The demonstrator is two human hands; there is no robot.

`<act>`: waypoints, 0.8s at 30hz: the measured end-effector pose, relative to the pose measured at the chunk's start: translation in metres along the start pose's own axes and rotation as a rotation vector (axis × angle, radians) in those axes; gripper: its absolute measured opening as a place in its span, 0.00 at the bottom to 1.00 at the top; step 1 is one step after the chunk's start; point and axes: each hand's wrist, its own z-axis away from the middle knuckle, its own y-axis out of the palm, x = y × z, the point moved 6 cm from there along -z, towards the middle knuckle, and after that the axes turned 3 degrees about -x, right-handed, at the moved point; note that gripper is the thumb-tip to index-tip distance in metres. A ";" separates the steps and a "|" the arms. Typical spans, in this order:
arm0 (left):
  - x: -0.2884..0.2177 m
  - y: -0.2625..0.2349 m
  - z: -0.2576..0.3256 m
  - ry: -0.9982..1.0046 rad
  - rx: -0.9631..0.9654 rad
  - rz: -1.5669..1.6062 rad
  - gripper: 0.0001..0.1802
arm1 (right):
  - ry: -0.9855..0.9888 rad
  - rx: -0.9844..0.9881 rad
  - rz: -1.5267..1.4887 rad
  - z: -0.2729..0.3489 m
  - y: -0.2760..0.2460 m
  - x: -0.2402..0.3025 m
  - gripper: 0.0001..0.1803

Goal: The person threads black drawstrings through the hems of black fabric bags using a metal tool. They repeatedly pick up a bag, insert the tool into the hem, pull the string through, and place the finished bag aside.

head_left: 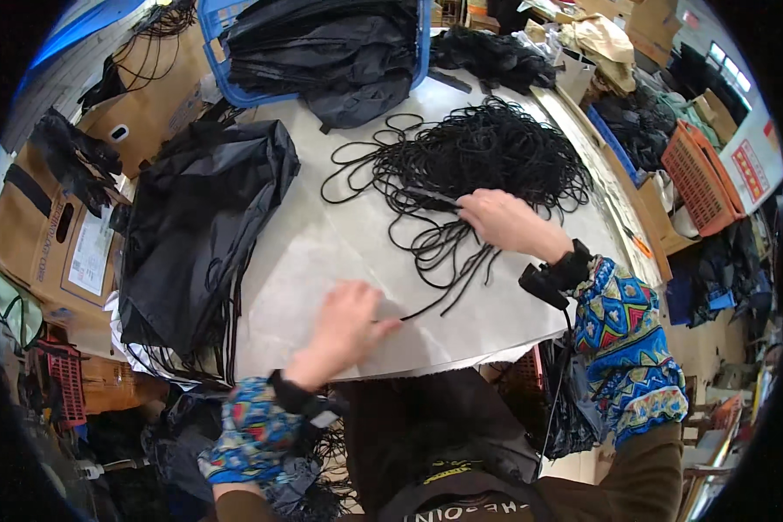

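A big tangled heap of black cord [505,148] lies on the pale table. At its near edge, my right hand [505,224] is closed around a slim grey tool [431,197] that points left over the cords; its exact kind is unclear. Closer to the table's front, my left hand [344,326] is slightly blurred, its thumb and fingers pinched on a black cord end [422,311]. A pile of black fabric bags [191,226] rests to the left of my left hand, with cords hanging from its near end.
Black fabric fills a blue plastic basket [207,54] at the table's far side. Cardboard boxes [56,235] stand along the left. On the right are an orange crate [700,178] and orange-handled scissors [639,243] by the table's edge. More black cloth [491,59] lies at the back.
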 end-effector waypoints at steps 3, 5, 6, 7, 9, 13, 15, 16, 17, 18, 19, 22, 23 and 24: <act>-0.032 0.041 0.011 0.074 0.202 0.165 0.10 | -0.101 0.049 -0.103 0.017 0.005 0.031 0.09; -0.068 0.046 0.019 -0.110 0.434 0.610 0.10 | -0.235 -0.098 0.050 0.034 0.010 0.025 0.12; -0.090 0.033 0.025 -0.148 0.606 0.819 0.09 | -0.210 -0.091 0.162 0.030 0.018 0.013 0.14; -0.109 0.025 0.031 -0.043 0.759 0.913 0.10 | -0.229 -0.161 0.263 0.027 0.014 0.004 0.14; -0.139 0.003 0.042 0.086 0.954 1.015 0.10 | -0.204 -0.236 0.350 0.022 0.015 -0.039 0.14; -0.118 -0.053 0.076 -0.054 0.997 1.300 0.10 | 0.218 -0.058 0.524 0.020 0.005 -0.153 0.09; -0.085 -0.079 0.090 -0.400 0.688 1.582 0.06 | 0.361 -0.062 0.575 0.051 -0.017 -0.193 0.08; -0.068 -0.083 0.105 -0.615 0.425 1.692 0.10 | 0.299 -0.082 0.620 0.053 -0.024 -0.183 0.08; -0.058 -0.081 0.106 -0.666 0.159 1.831 0.11 | 0.243 -0.101 0.666 0.061 -0.031 -0.175 0.08; -0.053 -0.074 0.107 -0.704 0.087 1.847 0.12 | 0.208 -0.112 0.701 0.067 -0.044 -0.156 0.06; -0.046 -0.066 0.106 -0.746 0.020 1.861 0.12 | 0.178 -0.120 0.732 0.072 -0.056 -0.133 0.05; -0.063 -0.045 0.084 -0.667 -0.035 2.107 0.13 | 0.174 -0.064 0.616 0.087 -0.088 -0.070 0.03; -0.077 -0.046 0.064 -0.704 -0.068 2.182 0.13 | 0.182 -0.055 0.533 0.093 -0.091 -0.063 0.03; -0.087 -0.040 0.049 -0.724 -0.088 2.175 0.13 | 0.135 -0.076 0.357 0.101 -0.091 -0.058 0.04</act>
